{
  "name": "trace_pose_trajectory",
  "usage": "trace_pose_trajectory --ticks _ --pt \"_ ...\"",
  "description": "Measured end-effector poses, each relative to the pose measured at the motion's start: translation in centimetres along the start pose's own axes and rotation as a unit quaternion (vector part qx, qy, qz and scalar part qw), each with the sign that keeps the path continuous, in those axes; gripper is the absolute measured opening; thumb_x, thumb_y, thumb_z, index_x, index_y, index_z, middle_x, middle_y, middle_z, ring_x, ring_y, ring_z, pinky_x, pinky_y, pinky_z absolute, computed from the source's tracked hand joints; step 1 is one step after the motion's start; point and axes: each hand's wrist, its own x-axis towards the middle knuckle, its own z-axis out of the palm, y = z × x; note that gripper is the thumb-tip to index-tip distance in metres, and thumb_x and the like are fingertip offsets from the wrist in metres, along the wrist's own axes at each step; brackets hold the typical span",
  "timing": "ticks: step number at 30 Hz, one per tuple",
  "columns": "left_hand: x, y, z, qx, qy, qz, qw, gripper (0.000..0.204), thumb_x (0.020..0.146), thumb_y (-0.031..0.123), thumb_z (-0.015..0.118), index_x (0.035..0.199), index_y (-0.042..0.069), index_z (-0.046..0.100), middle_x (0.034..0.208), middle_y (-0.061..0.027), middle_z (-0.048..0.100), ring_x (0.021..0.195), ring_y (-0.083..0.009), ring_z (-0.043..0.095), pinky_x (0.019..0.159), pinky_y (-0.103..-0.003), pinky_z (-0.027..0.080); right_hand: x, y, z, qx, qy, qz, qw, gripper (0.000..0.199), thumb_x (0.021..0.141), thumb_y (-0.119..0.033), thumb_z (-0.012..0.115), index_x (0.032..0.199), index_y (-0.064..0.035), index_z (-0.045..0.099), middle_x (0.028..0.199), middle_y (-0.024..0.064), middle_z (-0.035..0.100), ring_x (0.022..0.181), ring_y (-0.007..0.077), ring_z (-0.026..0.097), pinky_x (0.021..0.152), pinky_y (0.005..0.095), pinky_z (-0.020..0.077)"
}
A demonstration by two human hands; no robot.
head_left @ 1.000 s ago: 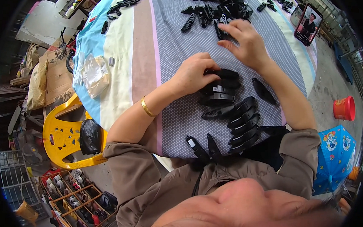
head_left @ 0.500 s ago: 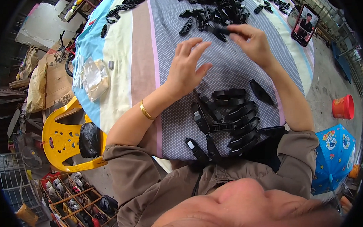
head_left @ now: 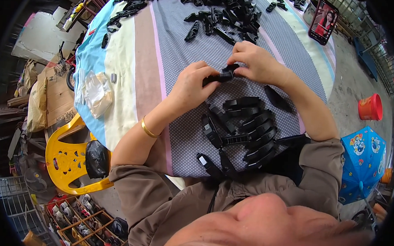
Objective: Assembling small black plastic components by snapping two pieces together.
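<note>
Over the middle of the patterned cloth, my left hand [head_left: 192, 85] and my right hand [head_left: 254, 63] meet at a black plastic piece [head_left: 225, 76]. Both hands are closed on it, fingers pinching its two ends; whether it is one part or two is hard to tell. Closer to my body lies a group of long black plastic parts [head_left: 260, 130], several of them side by side in a curved row. A single dark part [head_left: 277, 99] rests apart, below my right wrist. Beyond my hands spreads a big heap of loose black parts [head_left: 229, 11].
A striped, dotted cloth [head_left: 150, 76] covers the table. At the far right a phone [head_left: 323, 22] stands upright with its screen lit. A clear plastic bag [head_left: 97, 93] lies on the left side. Around the table are a yellow chair [head_left: 66, 160], a red bucket [head_left: 370, 107] and a blue umbrella [head_left: 359, 162].
My right hand has come back from the heap toward me with a black piece. My left hand, spread before, has closed on the piece beside it. The phone screen's picture differs.
</note>
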Motion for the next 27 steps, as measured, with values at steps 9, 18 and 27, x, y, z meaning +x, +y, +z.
trace_pose_trajectory --ticks 9,18,27 --pt "-0.1 -0.5 1.5 0.074 0.064 0.017 0.995 0.024 0.072 0.015 0.073 0.092 0.004 0.067 0.087 -0.0103 0.058 0.088 -0.0303 0.056 0.080 -0.038 0.046 0.1 -1.4 -0.7 0.219 0.012 0.059 0.974 0.022 0.090 -0.011 0.054 0.109 -0.0005 0.059 0.083 0.0103 0.062 0.076 0.0171 0.059 0.072 0.0283 0.0476" --pt "0.1 -0.6 0.1 0.009 -0.001 -0.063 0.998 0.022 0.072 0.013 0.071 0.091 0.001 0.068 0.088 -0.0117 0.060 0.086 -0.0290 0.057 0.078 -0.037 0.047 -0.2 -1.7 0.3 0.115 0.019 0.011 0.993 0.024 0.077 -0.009 0.069 0.099 -0.0032 0.064 0.079 0.0089 0.062 0.074 0.0218 0.062 0.068 0.0321 0.0491" --pt "0.5 -0.5 0.0 0.000 0.000 -0.078 0.997 0.023 0.070 0.015 0.074 0.086 0.000 0.069 0.080 -0.0103 0.060 0.080 -0.0266 0.059 0.072 -0.035 0.048 -0.3 -1.6 -1.0 -0.030 0.014 0.005 0.999 0.020 0.069 -0.012 0.072 0.087 -0.0053 0.070 0.083 0.0073 0.059 0.084 0.0261 0.058 0.072 0.0363 0.0473"
